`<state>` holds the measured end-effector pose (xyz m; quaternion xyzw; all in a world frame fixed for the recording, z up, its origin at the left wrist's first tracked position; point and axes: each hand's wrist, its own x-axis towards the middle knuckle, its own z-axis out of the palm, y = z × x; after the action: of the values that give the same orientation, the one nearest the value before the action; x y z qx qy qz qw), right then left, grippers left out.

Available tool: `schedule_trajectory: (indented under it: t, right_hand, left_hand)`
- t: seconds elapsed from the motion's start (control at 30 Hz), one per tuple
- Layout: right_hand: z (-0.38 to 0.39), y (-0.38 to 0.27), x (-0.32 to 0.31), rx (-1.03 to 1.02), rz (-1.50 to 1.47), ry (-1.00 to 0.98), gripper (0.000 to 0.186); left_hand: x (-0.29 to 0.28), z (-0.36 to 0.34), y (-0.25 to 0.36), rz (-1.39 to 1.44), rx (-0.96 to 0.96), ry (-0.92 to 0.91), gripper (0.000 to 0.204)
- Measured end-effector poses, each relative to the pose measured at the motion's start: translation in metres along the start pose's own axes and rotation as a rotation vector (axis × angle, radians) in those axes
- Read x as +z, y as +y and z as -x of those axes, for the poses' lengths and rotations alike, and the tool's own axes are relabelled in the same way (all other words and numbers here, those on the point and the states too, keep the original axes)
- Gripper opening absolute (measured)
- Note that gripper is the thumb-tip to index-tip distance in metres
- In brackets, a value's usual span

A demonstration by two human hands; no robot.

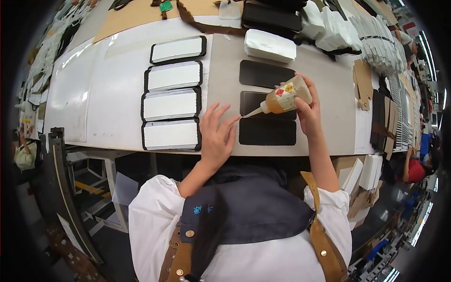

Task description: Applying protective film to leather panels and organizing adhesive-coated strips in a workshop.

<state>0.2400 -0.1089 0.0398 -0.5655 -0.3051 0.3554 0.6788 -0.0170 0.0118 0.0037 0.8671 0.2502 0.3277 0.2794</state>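
1. Squeeze bottle (284, 96): held tilted above the grey board (329, 134), nozzle directed lower left to the left edge of the middle black panel (252, 99).
2. Right hand (308, 109): fingers and thumb closed around the bottle body.
3. Left hand (217, 136): fingers loosely spread, grasping nothing visible; index fingertip at the nozzle tip, contact indeterminable.
4. Adjacent black panels: one above (265, 73), one below (268, 132).
5. Four black-edged white pieces (170, 135): in a column left of the left hand.
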Motion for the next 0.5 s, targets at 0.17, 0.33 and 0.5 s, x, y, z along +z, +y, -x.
schedule_trajectory:
  t: [0.17,0.33,0.5]
  right_hand:
    - [0.008,-0.004,-0.018,0.094,-0.37,0.099,0.065]
    - [0.005,-0.013,-0.065,-0.025,-0.446,0.388,0.072]
    - [0.007,-0.028,-0.095,-0.189,-0.028,0.378,0.065]
  left_hand:
    - [0.001,0.0,-0.002,-0.008,-0.003,-0.019,0.029]
    - [0.004,-0.001,0.001,-0.118,0.003,-0.06,0.033]
    - [0.006,-0.001,0.003,-0.185,0.007,-0.115,0.032]
